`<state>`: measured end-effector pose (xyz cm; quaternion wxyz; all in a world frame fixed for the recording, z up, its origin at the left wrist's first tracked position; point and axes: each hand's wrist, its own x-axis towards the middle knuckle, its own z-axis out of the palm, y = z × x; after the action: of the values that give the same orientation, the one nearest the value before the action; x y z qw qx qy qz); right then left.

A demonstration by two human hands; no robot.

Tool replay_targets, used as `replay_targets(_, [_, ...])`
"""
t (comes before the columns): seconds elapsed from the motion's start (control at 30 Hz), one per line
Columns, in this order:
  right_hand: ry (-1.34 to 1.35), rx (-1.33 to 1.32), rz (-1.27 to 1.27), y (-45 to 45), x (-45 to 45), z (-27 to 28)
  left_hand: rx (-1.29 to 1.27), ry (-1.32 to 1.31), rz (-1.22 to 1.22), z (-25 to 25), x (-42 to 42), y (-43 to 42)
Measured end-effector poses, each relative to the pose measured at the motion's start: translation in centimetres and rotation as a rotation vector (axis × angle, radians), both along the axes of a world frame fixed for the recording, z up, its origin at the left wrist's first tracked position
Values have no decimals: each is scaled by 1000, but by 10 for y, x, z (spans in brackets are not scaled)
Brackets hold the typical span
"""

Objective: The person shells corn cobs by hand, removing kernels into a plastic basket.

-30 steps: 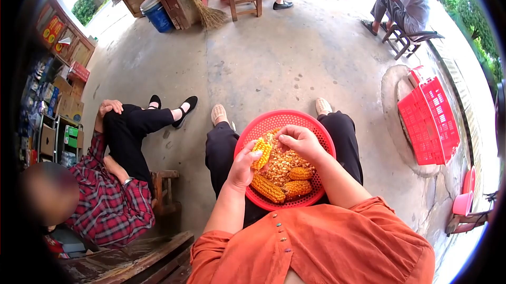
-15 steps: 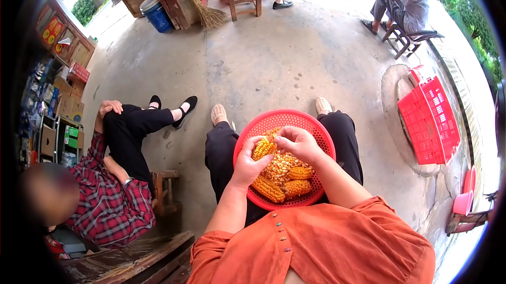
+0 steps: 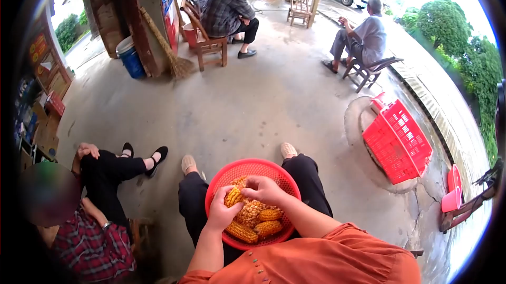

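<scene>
On my lap rests a red perforated basket (image 3: 289, 179) holding loose corn kernels (image 3: 250, 213) and several cobs. My left hand (image 3: 223, 211) is closed around a yellow corn cob (image 3: 233, 196), tilted above the kernels. Close against that cob's right side is my right hand (image 3: 265, 190), thumb and fingers pinched together; whatever lies between the fingertips is hidden. Below my hands, a long corn cob (image 3: 242, 232) lies at the basket's near side, with a shorter corn cob (image 3: 268, 228) to its right.
A seated person in a plaid shirt (image 3: 95, 242) is close on my left. Red crates (image 3: 398, 142) stand to the right, near a pink basin (image 3: 451, 199). Farther off are a broom (image 3: 163, 41), a blue bucket (image 3: 130, 58) and other people on chairs.
My view has tilted up, so the basket and hands appear lower and further left. The left hand still holds the cob, with the right hand still pinched beside it.
</scene>
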<state>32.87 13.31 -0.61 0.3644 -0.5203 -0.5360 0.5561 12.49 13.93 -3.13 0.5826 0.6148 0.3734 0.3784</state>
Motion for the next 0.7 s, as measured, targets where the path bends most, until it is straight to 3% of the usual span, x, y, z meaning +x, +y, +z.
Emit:
replay_targets(0.3, [-207,96,-33,-1,-3,-6,32,5,33,-11,1,1])
replay_targets(0.57, [-338,138,-7,-2,-1,1,316,325,72,-4,2,1])
replay_targets(0.7, [-418,245,-6,-1,-3,-4,295,338,84,-2,2,0])
